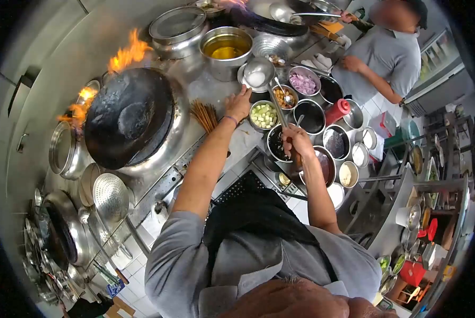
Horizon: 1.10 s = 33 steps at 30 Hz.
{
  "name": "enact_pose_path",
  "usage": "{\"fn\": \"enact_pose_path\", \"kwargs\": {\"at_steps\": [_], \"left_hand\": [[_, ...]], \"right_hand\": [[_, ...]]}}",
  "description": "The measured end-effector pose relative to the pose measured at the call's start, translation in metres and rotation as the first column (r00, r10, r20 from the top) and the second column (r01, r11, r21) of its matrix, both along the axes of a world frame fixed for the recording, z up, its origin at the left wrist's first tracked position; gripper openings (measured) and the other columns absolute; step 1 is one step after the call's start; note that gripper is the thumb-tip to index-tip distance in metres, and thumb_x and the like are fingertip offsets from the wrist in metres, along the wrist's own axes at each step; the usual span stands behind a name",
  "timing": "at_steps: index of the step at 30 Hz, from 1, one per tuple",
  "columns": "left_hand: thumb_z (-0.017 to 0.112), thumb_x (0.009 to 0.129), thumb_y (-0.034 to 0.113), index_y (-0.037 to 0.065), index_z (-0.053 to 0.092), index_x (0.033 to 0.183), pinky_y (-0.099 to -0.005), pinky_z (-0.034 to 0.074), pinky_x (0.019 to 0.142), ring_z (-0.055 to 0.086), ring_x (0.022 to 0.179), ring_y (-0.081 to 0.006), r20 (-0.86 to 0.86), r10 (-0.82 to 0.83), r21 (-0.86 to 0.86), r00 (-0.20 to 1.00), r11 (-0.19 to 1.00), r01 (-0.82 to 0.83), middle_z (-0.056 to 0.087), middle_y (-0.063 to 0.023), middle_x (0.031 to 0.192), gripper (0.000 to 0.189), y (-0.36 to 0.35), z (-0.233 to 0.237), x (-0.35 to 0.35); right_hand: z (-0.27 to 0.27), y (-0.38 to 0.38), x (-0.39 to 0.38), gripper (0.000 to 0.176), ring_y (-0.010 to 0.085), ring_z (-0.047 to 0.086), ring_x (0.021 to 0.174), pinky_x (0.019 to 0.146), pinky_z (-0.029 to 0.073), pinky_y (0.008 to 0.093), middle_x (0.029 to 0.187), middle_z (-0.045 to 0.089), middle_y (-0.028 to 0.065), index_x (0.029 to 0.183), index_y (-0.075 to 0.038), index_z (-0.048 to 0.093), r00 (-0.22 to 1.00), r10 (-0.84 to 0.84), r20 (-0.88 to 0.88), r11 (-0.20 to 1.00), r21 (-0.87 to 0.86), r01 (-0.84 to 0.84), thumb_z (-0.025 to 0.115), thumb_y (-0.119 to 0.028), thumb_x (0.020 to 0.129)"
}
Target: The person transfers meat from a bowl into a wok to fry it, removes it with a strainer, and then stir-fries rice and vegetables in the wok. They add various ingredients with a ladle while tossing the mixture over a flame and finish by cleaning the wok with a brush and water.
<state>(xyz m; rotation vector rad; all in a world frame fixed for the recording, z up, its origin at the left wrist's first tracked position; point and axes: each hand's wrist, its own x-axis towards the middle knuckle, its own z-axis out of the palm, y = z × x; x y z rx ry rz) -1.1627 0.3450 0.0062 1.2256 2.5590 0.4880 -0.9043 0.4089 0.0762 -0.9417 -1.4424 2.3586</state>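
Observation:
My right hand [298,142] is wrapped around the long handle of a metal ladle [259,72], above the containers at the right of the counter. White stuff shows in or just under the ladle's cup. My left hand [238,103] reaches forward to a metal bowl [241,74] partly hidden beneath that cup; its fingers are bent at the rim. Beside the left wrist stand a pot of diced pale green vegetable [263,115] and a bundle of thin sticks [203,115]. Below my right hand lies a pot of dark contents [276,144].
A black wok [126,117] sits at the left with flames [130,52] behind it. A pot of yellow oil [228,49] stands ahead. Chopped onion [304,82], a red bottle [337,110] and a perforated skimmer [110,195] lie around. A co-worker [378,61] stands at the upper right.

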Motion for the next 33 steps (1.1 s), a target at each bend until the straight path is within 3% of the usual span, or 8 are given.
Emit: {"fn": "enact_pose_path", "kwargs": {"at_steps": [13,17,19,22,24,26,30,33], "left_hand": [[0.046,0.082,0.0,0.024,0.046,0.144,-0.0524,0.038,0.107,0.046,0.128,-0.0477,-0.011,0.026,0.17,1.0,0.985,-0.024,0.034,-0.0064,0.156,0.067,-0.025,-0.005,0.008],[0.046,0.086,-0.001,0.008,0.056,0.134,-0.0347,0.043,0.104,0.055,0.124,-0.0314,0.078,0.015,0.536,0.997,0.843,-0.054,0.051,-0.0213,0.14,0.049,-0.082,0.001,0.021],[0.049,0.089,0.003,0.006,0.057,0.132,-0.0339,0.045,0.101,0.059,0.118,-0.028,0.324,0.037,0.484,0.945,0.852,-0.199,0.057,-0.0202,0.132,0.044,-0.129,0.037,0.044],[0.055,0.095,0.012,0.005,0.06,0.127,-0.0304,0.05,0.092,0.065,0.104,-0.0213,0.396,0.009,0.593,0.918,0.761,-0.263,0.067,-0.0175,0.116,0.034,-0.194,0.003,0.081],[0.056,0.097,0.018,0.004,0.062,0.125,-0.0308,0.05,0.091,0.065,0.103,-0.0208,0.503,-0.177,0.608,0.846,0.768,-0.201,0.067,-0.0152,0.117,0.032,-0.234,-0.013,0.111],[0.056,0.098,0.018,0.004,0.063,0.123,-0.032,0.05,0.091,0.065,0.104,-0.0213,0.737,-0.262,0.493,0.623,0.839,-0.231,0.067,-0.0134,0.118,0.03,-0.267,-0.018,0.141],[0.054,0.098,0.025,0.004,0.063,0.123,-0.037,0.049,0.095,0.064,0.107,-0.0288,0.672,-0.185,0.352,0.718,0.932,-0.09,0.066,-0.0159,0.119,0.034,-0.314,-0.046,0.175],[0.052,0.098,0.028,0.004,0.063,0.123,-0.0401,0.048,0.096,0.062,0.109,-0.0335,0.706,-0.06,0.165,0.706,0.983,-0.082,0.065,-0.0183,0.12,0.037,-0.333,-0.052,0.187]], "right_hand": [[0.065,0.006,0.036,0.007,0.0032,0.04,0.044,0.033,0.03,0.0198,0.075,0.053,-0.0017,0.1,-0.012,0.052,0.997,0.03,-0.071,0.972,-0.23,-0.046,0.055,-0.017,0.097],[0.096,-0.016,0.036,0.011,0.0039,0.04,0.043,0.031,0.032,0.0204,0.078,0.052,0.0026,0.106,-0.008,0.053,0.994,0.053,-0.093,0.945,-0.316,-0.08,0.054,-0.015,0.098],[0.098,-0.021,0.03,0.02,0.0043,0.043,0.044,0.031,0.035,0.0217,0.079,0.053,0.0024,0.117,-0.005,0.053,0.973,0.148,-0.176,0.927,-0.319,-0.199,0.051,-0.015,0.099],[0.109,-0.048,0.007,0.034,0.0044,0.041,0.043,0.03,0.036,0.0222,0.082,0.052,0.0049,0.131,-0.002,0.048,0.945,0.212,-0.25,0.866,-0.4,-0.3,0.049,-0.011,0.098],[0.109,-0.064,-0.017,0.036,0.004,0.039,0.043,0.031,0.034,0.0216,0.08,0.05,0.0039,0.133,-0.001,0.047,0.922,0.296,-0.251,0.835,-0.401,-0.377,0.049,-0.012,0.098],[0.101,-0.082,-0.044,0.04,0.0034,0.035,0.044,0.032,0.032,0.0212,0.082,0.047,0.004,0.138,0.0,0.039,0.867,0.375,-0.329,0.74,-0.458,-0.493,0.044,-0.01,0.101],[0.094,-0.143,-0.116,0.02,0.0036,0.035,0.042,0.033,0.03,0.0206,0.079,0.05,-0.0003,0.116,-0.004,0.051,0.835,0.541,-0.103,0.801,-0.242,-0.548,0.053,-0.013,0.098],[0.075,-0.19,-0.159,0.013,0.0067,0.043,0.044,0.036,0.035,0.0238,0.071,0.052,-0.0003,0.103,-0.004,0.057,0.803,0.592,0.07,0.791,0.14,-0.596,0.057,-0.014,0.096]]}}
